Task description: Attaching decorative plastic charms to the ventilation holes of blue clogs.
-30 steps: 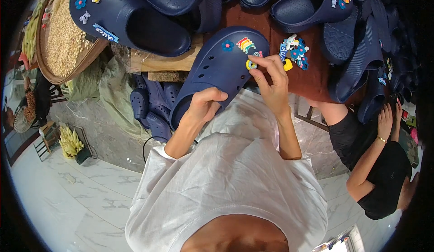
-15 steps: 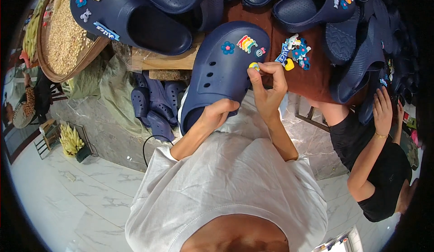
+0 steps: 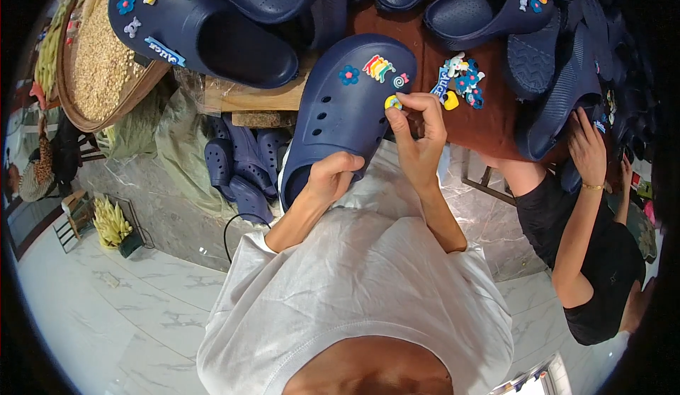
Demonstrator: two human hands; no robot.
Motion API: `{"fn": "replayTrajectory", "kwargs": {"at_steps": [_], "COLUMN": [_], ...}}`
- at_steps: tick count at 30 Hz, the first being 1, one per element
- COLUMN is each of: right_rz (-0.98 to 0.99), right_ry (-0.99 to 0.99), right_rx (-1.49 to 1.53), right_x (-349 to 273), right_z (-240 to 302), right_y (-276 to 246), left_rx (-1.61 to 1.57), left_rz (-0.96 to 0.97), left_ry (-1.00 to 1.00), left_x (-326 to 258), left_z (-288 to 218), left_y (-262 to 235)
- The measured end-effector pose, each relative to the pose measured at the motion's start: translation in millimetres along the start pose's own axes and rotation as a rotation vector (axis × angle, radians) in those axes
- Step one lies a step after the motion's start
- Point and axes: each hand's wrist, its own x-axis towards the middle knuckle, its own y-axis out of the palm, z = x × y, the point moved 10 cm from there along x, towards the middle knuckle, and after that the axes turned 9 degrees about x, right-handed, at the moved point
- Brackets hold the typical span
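My left hand (image 3: 334,175) grips the heel end of a navy blue clog (image 3: 338,111), holding it toe-away over the table edge. On its toe sit a blue flower charm (image 3: 348,75), a rainbow charm (image 3: 378,68) and a small swirl charm (image 3: 401,80). My right hand (image 3: 418,131) pinches a small yellow charm (image 3: 392,102) against the clog's right side. A loose cluster of colourful charms (image 3: 460,83) lies on the brown tabletop (image 3: 489,122) just right of that hand.
Several navy clogs and slides crowd the table, one large slide (image 3: 205,34) with charms at upper left. More clogs (image 3: 241,165) lie below the table. A round basket of grain (image 3: 99,62) stands left. Another person in black (image 3: 588,253) handles a clog at right.
The clog has been drawn nearer and tilted up. My left hand slid toward its heel. My right hand has stayed at the clog's right side with the yellow charm.
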Motion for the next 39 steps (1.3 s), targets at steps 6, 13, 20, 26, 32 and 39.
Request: {"fn": "replayTrajectory", "kwargs": {"at_steps": [6, 13, 20, 26, 32, 39], "right_rz": [-0.020, -0.022, 0.035, 0.000, -0.039, -0.012], "right_ry": [0.045, 0.044, -0.014, -0.060, -0.006, 0.001], "right_rx": [0.010, 0.012, -0.040, -0.065, 0.004, 0.011], "right_x": [1.4, 6.2, 8.8, 8.8, 3.4, 3.3], "right_z": [-13.3, -7.8, 0.0, -2.2, -11.5, -9.0], "right_y": [2.0, 4.9, 4.0, 4.1, 6.8, 7.3], "left_rx": [0.268, 0.229, 0.135, 0.233, 0.243, 0.232], "left_rz": [-0.130, -0.131, -0.062, -0.113, -0.092, -0.210], "left_ry": [0.053, 0.073, 0.063, 0.026, 0.041, 0.057], "left_x": [0.3, 5.5, 5.7, 4.3, 5.2, 3.4], "left_z": [-28.2, -32.7, -29.7, -20.4, -26.0, -28.6], "left_y": [38.5, 37.8, 45.4, 32.6, 39.9, 27.5]}}
